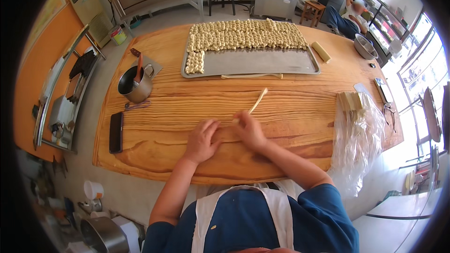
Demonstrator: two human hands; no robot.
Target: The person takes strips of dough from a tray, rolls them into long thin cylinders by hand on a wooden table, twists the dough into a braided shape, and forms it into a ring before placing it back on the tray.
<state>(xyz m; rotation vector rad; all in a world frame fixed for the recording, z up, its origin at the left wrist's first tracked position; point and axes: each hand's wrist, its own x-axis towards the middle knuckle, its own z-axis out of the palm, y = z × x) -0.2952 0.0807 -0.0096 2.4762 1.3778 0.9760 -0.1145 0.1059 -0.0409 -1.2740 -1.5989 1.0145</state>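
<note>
A thin strip of pale dough [258, 100] is pinched in my right hand [250, 131], one end pointing up and away over the wooden table. A short bit of it shows at the fingertips on the left side. My left hand [204, 140] rests just left of that, fingers curved and thumb apart, with nothing visible in it. Ahead lies a metal baking tray [260, 62], its far part covered by rows of twisted dough pieces [246, 35]. A short column of twists [195, 62] sits at its near left. Along its front edge lies another dough strip [251, 76].
On the wooden table [197, 95], a metal pot [135, 84] with a brush and a phone [116, 133] are at left. Dough strips under plastic film [358, 133] overhang the right edge. A dough roll [321, 52] lies beside the tray. A person [351, 17] reclines behind.
</note>
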